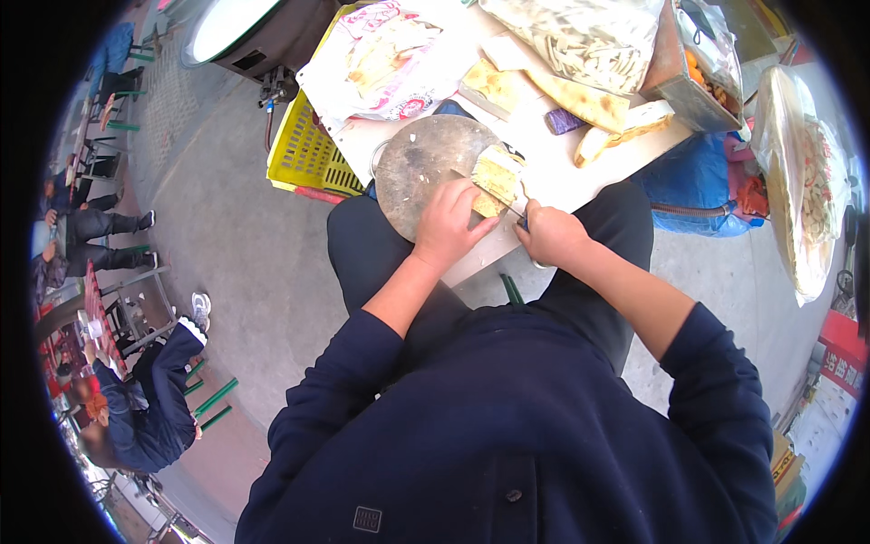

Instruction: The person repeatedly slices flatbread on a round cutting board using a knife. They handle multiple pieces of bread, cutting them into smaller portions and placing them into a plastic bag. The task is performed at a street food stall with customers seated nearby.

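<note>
On a round wooden chopping board lies a stack of flatbread, with cut strips on its far side. My right hand is closed around the handle of a knife, whose blade runs across the bread. My left hand rests on the near part of the bread, fingertips close to the blade and thumb spread toward the right. How deep the blade sits in the bread is hard to tell. Beyond the board are a flatbread block, a long flatbread piece and a thick bread piece.
A plastic bag of bread strips and a printed bag of flatbread stand on the white table. A metal box is at right, a yellow crate at left. Another bag hangs far right. Seated people are at left.
</note>
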Demonstrator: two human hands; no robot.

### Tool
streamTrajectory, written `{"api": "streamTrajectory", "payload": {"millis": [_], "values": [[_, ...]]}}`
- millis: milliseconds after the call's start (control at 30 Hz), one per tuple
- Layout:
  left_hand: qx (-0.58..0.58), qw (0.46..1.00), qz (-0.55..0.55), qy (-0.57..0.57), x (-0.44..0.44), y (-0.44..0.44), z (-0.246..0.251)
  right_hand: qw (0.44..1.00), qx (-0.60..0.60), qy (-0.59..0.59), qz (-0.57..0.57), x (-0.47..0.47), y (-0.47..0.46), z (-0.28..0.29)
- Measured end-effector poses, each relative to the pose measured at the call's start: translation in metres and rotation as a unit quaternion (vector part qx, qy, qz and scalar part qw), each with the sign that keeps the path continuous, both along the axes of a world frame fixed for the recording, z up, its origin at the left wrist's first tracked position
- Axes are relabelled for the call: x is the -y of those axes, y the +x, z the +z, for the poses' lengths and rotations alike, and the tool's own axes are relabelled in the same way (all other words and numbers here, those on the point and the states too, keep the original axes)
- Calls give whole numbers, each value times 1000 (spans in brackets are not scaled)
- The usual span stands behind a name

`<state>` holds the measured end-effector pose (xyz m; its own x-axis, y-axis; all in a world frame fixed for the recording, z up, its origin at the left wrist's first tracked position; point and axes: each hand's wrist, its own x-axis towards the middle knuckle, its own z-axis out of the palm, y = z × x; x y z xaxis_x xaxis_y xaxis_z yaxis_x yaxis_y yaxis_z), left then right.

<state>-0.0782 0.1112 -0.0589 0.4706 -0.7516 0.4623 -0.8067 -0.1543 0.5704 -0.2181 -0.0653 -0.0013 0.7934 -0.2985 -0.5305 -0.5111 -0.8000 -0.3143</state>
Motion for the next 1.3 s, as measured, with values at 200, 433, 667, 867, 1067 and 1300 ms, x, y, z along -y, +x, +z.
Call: {"api": "streamTrajectory", "payload": {"millis": [200, 433, 667, 867, 1067, 1300], "values": [[4, 1000, 0, 3, -7, 5, -8, 999, -34, 1, 34, 0, 11, 33], [13, 1000, -4, -5, -2, 1, -1, 998, -61, 10, 16, -1, 2, 32], [8, 1000, -2, -16, -7, -1, -5, 1000, -9, -9, 17, -7, 5, 6], [-10, 1000, 1, -1, -9, 1, -4, 997, -67, 8, 26, 6, -16, 63], [-18, 999, -13, -33, -6, 3, -5, 1000, -20, -10, -5, -12, 3, -3], [-29, 999, -2, -30, -12, 4, -5, 999, -25, -4, 41, -3, 4, 48]]}}
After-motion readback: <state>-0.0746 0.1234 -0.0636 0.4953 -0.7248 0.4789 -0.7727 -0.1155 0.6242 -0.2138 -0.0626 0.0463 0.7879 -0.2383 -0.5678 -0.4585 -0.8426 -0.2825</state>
